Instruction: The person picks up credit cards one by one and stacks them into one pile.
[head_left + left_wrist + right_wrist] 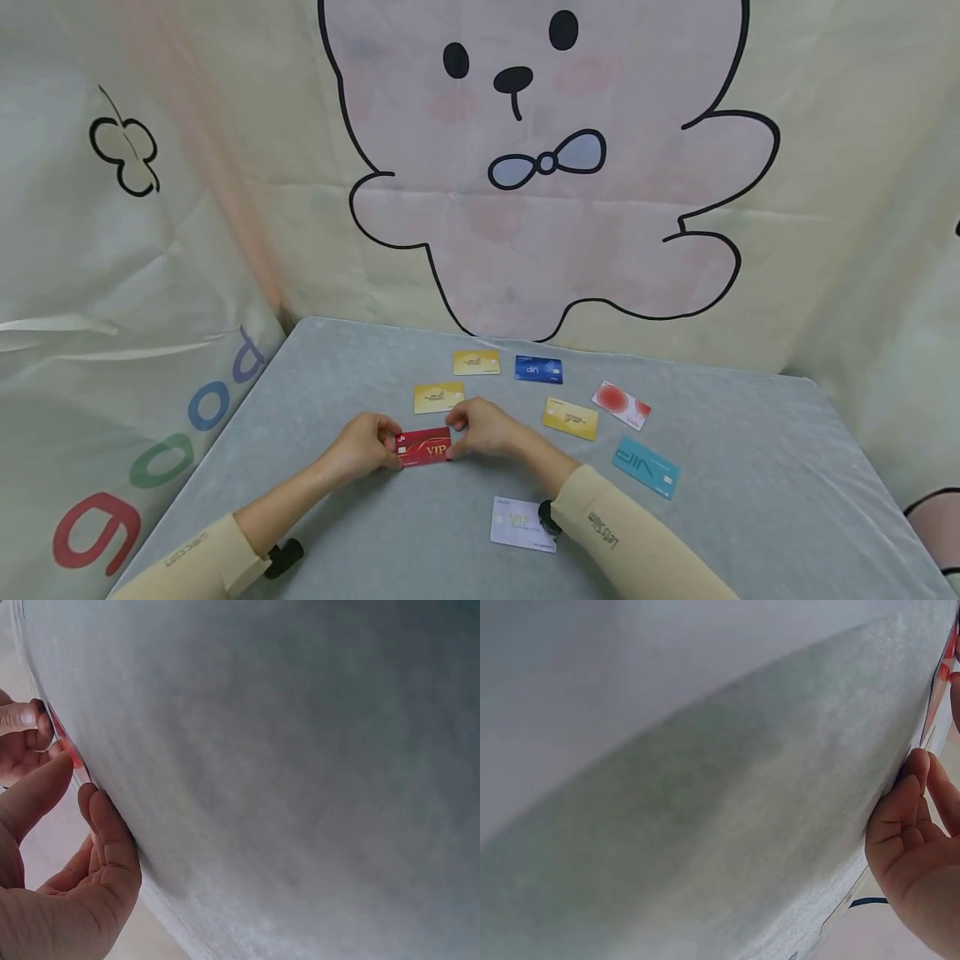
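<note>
A red VIP card [423,447] lies level between the two hands, at or just above the grey cloth; which of the two I cannot tell. At its left end, my left hand [366,443] grips the edge with thumb and fingers. My right hand [486,432] holds the opposite end, its fingertips at the right edge. In the left wrist view, a strip of the red card [66,740] shows between both hands. The right wrist view catches only part of the card [941,682], beyond my right fingers. A yellow card [437,397] lies just behind, partly covered by the right hand.
Farther back lie another yellow card [476,362] and a blue card [538,370]. To the right are a third yellow card [570,418], a red-and-white card [621,405] and a teal card [647,467]. A silvery VIP card [517,525] sits partly under the right wrist camera [550,518].
</note>
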`<control>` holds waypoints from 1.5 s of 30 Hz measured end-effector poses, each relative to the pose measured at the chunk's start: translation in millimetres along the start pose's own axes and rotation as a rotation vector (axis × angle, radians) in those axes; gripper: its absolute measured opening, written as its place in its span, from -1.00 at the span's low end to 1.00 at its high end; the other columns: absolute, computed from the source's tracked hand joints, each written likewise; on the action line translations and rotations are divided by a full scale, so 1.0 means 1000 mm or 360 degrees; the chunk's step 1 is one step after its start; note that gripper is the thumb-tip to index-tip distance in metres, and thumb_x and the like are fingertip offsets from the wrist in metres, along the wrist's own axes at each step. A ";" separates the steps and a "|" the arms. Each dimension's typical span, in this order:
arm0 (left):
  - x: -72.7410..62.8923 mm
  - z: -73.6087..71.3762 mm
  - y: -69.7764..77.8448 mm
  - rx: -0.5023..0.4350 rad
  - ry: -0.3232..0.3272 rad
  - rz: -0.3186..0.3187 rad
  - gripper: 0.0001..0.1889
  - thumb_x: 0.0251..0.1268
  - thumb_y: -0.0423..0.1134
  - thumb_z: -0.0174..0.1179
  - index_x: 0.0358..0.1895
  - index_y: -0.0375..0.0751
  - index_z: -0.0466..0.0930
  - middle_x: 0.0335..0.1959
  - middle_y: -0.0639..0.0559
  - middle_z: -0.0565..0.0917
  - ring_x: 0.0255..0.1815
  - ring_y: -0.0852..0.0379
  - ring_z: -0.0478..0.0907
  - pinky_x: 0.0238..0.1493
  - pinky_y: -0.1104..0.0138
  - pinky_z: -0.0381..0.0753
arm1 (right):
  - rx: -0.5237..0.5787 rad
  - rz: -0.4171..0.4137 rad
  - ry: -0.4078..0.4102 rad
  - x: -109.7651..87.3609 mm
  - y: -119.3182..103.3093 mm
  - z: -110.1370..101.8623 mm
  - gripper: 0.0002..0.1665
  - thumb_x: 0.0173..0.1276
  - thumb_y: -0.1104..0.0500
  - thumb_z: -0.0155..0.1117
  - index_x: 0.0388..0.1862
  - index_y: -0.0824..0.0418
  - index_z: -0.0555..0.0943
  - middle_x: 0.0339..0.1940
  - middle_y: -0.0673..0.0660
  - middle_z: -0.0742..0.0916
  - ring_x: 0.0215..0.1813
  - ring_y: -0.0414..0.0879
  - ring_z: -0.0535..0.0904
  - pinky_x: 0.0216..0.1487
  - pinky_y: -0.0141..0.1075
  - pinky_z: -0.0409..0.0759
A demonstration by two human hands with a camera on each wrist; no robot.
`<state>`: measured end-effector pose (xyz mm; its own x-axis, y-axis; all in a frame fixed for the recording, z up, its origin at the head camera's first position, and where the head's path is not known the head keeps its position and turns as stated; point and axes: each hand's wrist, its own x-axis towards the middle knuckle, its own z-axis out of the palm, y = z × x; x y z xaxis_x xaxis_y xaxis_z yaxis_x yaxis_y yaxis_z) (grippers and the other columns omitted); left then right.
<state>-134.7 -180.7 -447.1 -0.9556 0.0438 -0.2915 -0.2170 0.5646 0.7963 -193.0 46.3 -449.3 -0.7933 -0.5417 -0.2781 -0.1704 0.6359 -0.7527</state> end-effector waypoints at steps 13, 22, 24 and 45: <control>0.001 0.000 -0.002 0.0007 0.0020 0.0004 -0.59 -0.03 -0.68 0.43 -0.02 -0.50 0.64 -0.50 -0.10 0.52 -0.48 0.08 0.42 -0.50 0.31 0.44 | -0.0250 -0.0010 0.0061 0.003 -0.004 0.008 -0.54 0.12 0.22 0.69 0.00 0.21 0.72 -0.26 0.01 0.62 -0.18 -0.10 0.49 -0.06 -0.20 0.49; 0.001 0.000 -0.002 0.0053 0.0029 0.0059 -0.57 -0.12 -0.70 0.44 -0.07 -0.47 0.63 -0.52 -0.08 0.52 -0.52 0.09 0.40 -0.52 0.32 0.43 | -0.0262 -0.0036 0.0096 0.002 -0.006 0.011 -0.58 0.08 0.25 0.71 -0.10 0.20 0.70 -0.31 0.04 0.61 -0.25 -0.12 0.48 -0.15 -0.25 0.45; 0.000 0.001 -0.002 0.0072 0.0035 0.0083 -0.57 -0.15 -0.70 0.44 -0.10 -0.45 0.62 -0.52 -0.08 0.51 -0.52 0.09 0.40 -0.53 0.32 0.43 | -0.0239 -0.0046 0.0105 0.001 -0.006 0.012 -0.58 0.05 0.29 0.71 -0.16 0.18 0.67 -0.33 0.05 0.60 -0.27 -0.12 0.47 -0.18 -0.27 0.43; -0.002 0.000 -0.002 -0.0001 0.0098 0.0133 -0.66 -0.12 -0.70 0.29 -0.19 -0.41 0.61 -0.58 -0.06 0.53 -0.56 0.10 0.43 -0.54 0.31 0.44 | -0.0062 -0.0001 0.0123 -0.006 -0.010 0.017 -0.55 0.14 0.41 0.60 -0.06 0.23 0.58 -0.46 0.01 0.61 -0.40 -0.15 0.49 -0.33 -0.35 0.44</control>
<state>-132.0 -181.5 -448.0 -0.9808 0.0398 -0.1910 -0.1363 0.5606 0.8168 -176.3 33.6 -450.3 -0.8357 -0.4988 -0.2297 -0.1921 0.6575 -0.7285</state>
